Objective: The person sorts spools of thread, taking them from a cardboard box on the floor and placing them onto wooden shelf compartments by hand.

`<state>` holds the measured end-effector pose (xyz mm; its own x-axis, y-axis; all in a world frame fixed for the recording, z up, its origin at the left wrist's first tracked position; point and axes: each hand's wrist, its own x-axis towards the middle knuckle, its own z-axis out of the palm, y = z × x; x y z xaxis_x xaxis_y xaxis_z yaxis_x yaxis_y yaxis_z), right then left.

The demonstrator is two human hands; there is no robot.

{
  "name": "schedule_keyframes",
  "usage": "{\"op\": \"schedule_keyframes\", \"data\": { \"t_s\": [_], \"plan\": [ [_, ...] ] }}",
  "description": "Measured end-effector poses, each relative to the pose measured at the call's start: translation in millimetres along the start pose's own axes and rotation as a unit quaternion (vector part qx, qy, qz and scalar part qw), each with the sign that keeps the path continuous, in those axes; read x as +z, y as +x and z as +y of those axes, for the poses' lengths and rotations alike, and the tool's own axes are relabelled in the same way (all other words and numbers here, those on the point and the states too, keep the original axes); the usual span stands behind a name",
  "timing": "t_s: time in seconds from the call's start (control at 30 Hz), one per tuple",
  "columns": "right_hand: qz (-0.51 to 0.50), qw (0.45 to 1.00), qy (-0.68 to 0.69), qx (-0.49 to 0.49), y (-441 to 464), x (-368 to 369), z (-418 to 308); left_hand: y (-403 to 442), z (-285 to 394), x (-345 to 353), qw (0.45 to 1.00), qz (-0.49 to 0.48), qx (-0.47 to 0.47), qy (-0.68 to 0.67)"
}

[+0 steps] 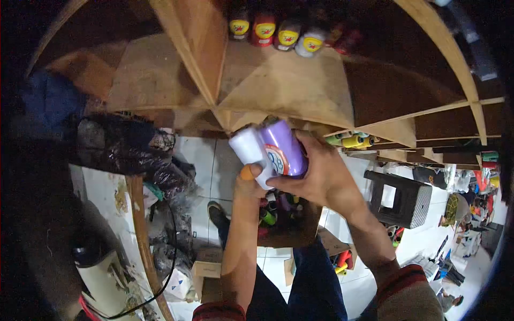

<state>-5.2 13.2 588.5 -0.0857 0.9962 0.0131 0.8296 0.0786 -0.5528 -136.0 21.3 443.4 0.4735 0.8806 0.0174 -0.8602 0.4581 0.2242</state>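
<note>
My right hand [324, 174] is wrapped round a purple thread spool [289, 145] with a round red-and-white label. Close beside it, my left hand [248, 184] grips a white thread spool [248, 145], tilted the same way. Something orange covers part of the left thumb. The two spools touch or nearly touch, just below the front edge of a wooden shelf [289, 80]. Beneath my hands, a cardboard box [292, 235] holds several spools in mixed colours, partly hidden by my hands.
Several spools with yellow labels [264, 31] stand at the back of the shelf. A black plastic stool [400, 199] is at the right. Plastic-wrapped bundles [123, 142] lie at the left, above a pale machine [104, 278] with a black cable. Another open box [334, 249] sits by my legs.
</note>
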Motion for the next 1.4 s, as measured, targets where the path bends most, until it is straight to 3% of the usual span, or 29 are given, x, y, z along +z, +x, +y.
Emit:
{"op": "schedule_keyframes", "data": {
  "t_s": [0.03,0.07,0.1,0.13,0.17,0.2,0.27,0.3,0.33,0.4,0.6,0.73,0.83,0.93,0.97,1.03,1.07,1.13,1.23,1.33,1.37,1.4],
  "plan": [
    [-0.062,0.992,0.092,0.063,2,-8,3,1,2,12,0.999,0.028,-0.015,0.024],
    [-0.120,0.968,0.181,0.122,5,-19,7,-6,1,30,0.984,0.168,-0.014,0.065],
    [-0.087,0.935,0.315,0.138,10,-26,20,5,0,34,0.995,0.087,0.002,0.044],
    [-0.055,0.881,0.445,0.149,15,-29,39,2,-5,18,0.995,0.090,-0.006,0.037],
    [0.035,0.799,0.579,0.162,25,-30,58,9,-4,29,0.999,0.043,-0.028,0.017],
    [0.106,0.795,0.583,0.130,44,-35,66,13,-2,41,0.999,-0.001,-0.050,-0.003],
    [0.184,0.826,0.525,0.093,89,-36,106,10,-3,41,0.999,0.016,-0.051,-0.002],
    [0.215,0.853,0.467,0.094,107,-38,114,9,-2,41,0.999,0.023,-0.049,0.000],
    [0.241,0.873,0.396,0.154,113,-44,102,7,-3,41,0.999,0.016,-0.048,0.003],
    [0.287,0.910,0.275,0.116,161,-22,186,4,-4,39,0.999,0.011,-0.040,0.005],
    [0.206,0.927,0.288,0.127,184,-20,190,-4,-5,28,0.999,0.032,-0.033,0.004],
    [0.232,0.943,0.197,0.138,179,-20,185,-5,-1,26,0.998,0.033,-0.044,-0.007],
    [0.291,0.947,0.077,0.111,171,-14,189,-4,-3,18,0.998,0.053,-0.034,0.020],
    [0.409,0.902,0.134,0.036,159,-4,190,1,-2,21,0.997,0.063,-0.027,0.031],
    [0.282,0.930,0.215,0.093,144,-3,191,1,-1,25,0.997,0.058,-0.022,0.033],
    [0.047,0.942,0.298,0.145,83,-17,120,6,-1,28,0.997,0.060,-0.006,0.041],
    [-0.052,0.941,0.304,0.141,57,-12,86,12,0,36,0.998,0.046,0.009,0.052],
    [-0.131,0.966,0.219,0.028,21,6,74,11,-1,23,0.988,0.131,-0.007,0.084],
    [-0.061,0.990,0.121,-0.038,7,7,63,9,-8,20,0.976,0.192,0.007,0.105],
    [-0.077,0.923,0.369,0.072,9,2,73,12,-9,31,0.971,0.213,0.026,0.103],
    [-0.064,0.906,0.394,0.141,10,-6,74,12,-9,39,0.968,0.227,0.030,0.099],
    [-0.075,0.846,0.489,0.201,14,-17,76,14,-8,47,0.966,0.240,0.034,0.093]
  ]
}}
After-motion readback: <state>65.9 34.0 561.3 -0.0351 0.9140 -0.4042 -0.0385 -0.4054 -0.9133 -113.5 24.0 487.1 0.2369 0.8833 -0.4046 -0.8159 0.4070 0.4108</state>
